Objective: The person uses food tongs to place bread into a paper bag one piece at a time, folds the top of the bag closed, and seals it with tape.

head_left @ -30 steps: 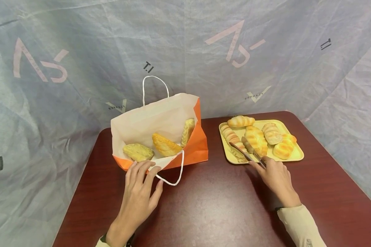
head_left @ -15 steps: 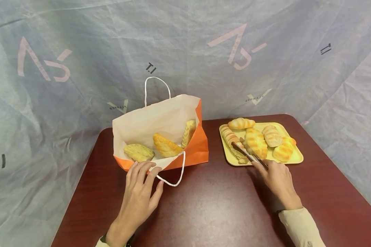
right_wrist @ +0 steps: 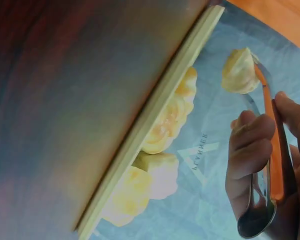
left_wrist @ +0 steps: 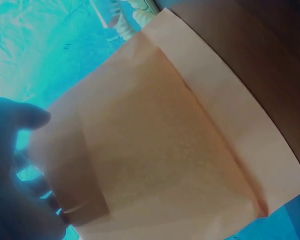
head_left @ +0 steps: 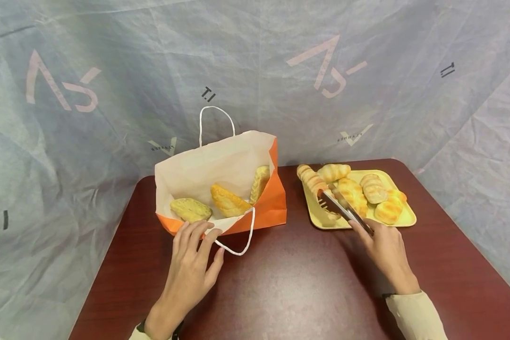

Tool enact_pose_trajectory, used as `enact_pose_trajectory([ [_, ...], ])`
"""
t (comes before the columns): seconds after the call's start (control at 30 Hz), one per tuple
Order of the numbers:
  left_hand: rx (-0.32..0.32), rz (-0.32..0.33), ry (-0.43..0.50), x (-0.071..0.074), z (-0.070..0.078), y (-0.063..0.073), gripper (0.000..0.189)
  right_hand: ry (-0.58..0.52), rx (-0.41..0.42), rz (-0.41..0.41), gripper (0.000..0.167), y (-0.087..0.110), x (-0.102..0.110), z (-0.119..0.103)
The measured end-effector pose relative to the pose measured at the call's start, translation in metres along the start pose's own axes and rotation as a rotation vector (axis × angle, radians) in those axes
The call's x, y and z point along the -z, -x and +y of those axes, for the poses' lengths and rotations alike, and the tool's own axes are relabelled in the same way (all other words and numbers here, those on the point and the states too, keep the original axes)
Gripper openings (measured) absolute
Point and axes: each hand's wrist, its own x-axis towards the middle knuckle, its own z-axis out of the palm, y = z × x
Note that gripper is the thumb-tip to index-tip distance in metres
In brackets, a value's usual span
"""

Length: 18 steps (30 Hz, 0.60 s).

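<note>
An orange paper bag with a white inside lies open on the dark red table. Three pastries lie in it. My left hand rests on its front rim with straight fingers. The left wrist view is filled by the bag's side. My right hand grips metal tongs. They pinch a long ridged bread roll, raised above the left edge of the yellow tray. The right wrist view shows the tongs and the roll's end.
Several other rolls lie on the tray near the table's back right corner. The bag's white cord handle loops onto the table beside my left hand. A grey printed sheet hangs close behind and around the table.
The tongs closed on the long roll at the tray's left side and lifted it up and slightly left. My left hand stayed on the bag's rim.
</note>
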Motion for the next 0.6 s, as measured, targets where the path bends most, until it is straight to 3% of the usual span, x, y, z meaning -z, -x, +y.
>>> enact_pose_trajectory([
  [0.6, -0.013, 0.008, -0.004, 0.000, -0.001, -0.001, 0.033, -0.051, 0.086, 0.145, 0.016, 0.000, 0.012, -0.010],
])
